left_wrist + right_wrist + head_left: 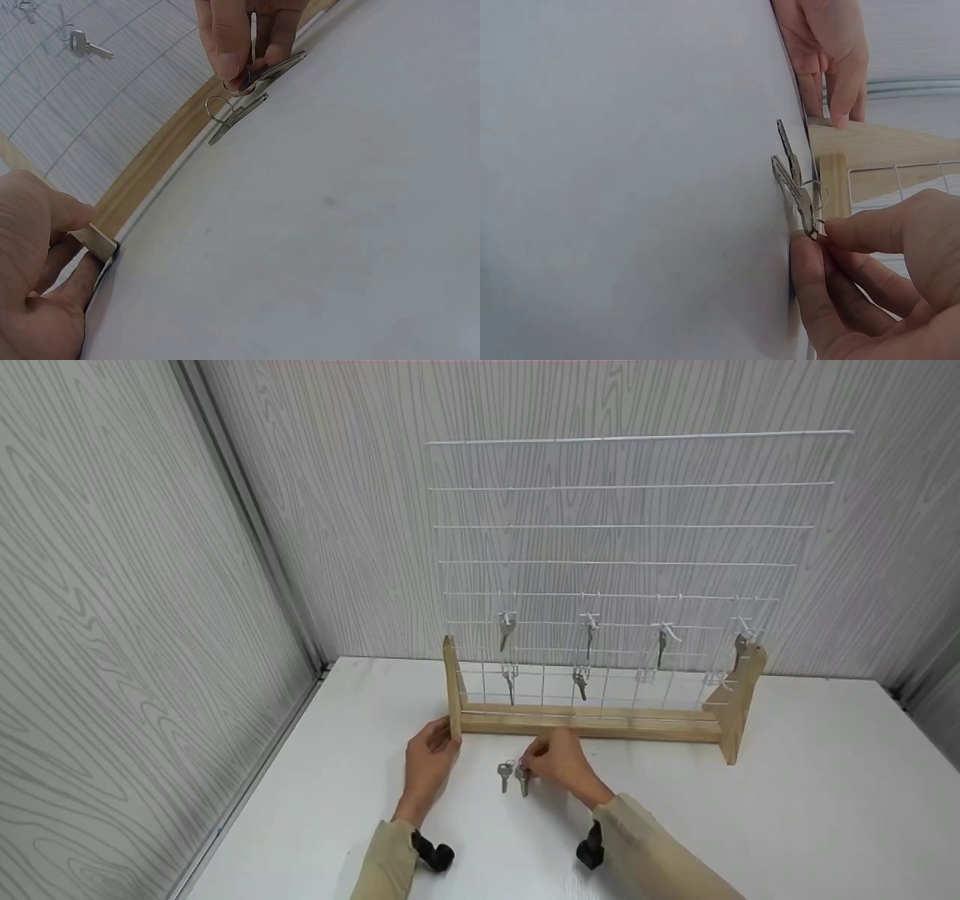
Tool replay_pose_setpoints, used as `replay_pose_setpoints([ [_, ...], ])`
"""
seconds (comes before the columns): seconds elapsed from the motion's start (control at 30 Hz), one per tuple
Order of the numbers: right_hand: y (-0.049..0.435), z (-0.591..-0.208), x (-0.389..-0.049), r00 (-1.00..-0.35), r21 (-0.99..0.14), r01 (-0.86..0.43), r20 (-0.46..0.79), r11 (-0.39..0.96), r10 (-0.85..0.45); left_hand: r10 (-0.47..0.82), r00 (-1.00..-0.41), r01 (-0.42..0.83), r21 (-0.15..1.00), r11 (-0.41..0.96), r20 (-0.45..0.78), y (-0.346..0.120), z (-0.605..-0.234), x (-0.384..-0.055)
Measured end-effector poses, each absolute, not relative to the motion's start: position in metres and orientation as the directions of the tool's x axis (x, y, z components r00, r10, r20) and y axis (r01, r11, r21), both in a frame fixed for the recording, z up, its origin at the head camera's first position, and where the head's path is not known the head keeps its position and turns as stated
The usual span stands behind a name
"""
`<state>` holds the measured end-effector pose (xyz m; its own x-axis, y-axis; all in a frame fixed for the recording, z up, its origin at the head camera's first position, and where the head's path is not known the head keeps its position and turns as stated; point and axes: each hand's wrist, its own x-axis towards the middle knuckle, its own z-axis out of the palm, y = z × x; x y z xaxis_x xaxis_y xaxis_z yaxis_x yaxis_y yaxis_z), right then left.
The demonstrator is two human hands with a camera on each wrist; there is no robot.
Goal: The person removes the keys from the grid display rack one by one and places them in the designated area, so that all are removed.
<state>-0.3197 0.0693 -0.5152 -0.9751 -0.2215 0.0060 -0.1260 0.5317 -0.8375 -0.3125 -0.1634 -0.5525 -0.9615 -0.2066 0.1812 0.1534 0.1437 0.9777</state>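
My right hand (pixel 564 763) pinches the ring of a silver key (pixel 795 192) between thumb and fingertip, low over the white table. Right beside it, a second key (pixel 504 776) with its own thin ring lies on the table. At the left end of a wooden stand (pixel 585 727), my left hand (pixel 429 766) grips the front of the upright end piece (pixel 97 244), thumb and fingers on either side. A white wire grid (pixel 622 562) rises from the stand. From its hooks hang several keys, four in the upper row, among them one key (pixel 507 631) at the left.
Below the upper row, two more keys hang, one of them a key (pixel 580 684) near the middle. Hooks (pixel 712 679) without keys are at the lower right. A grey wood-grain wall (pixel 360 510) stands behind, another panel (pixel 112 622) at the left.
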Motion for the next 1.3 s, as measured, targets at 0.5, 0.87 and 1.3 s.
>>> replay_pose_setpoints([
  [0.5,0.069,-0.512,-0.317,-0.974,-0.807,-0.18,0.066,0.563,-0.216,-0.185,-0.967,0.15,0.978,0.144,0.176,-0.169,-0.559,-0.318],
  [0.87,0.076,-0.511,-0.317,-0.971,-0.8,-0.205,0.094,0.564,-0.219,-0.195,-0.965,0.138,0.974,0.181,0.173,-0.168,-0.559,-0.317],
  [1.3,0.106,-0.487,-0.311,-0.963,-0.79,-0.268,0.201,0.551,-0.18,-0.201,-0.967,0.117,0.975,0.188,0.155,-0.167,-0.558,-0.317],
])
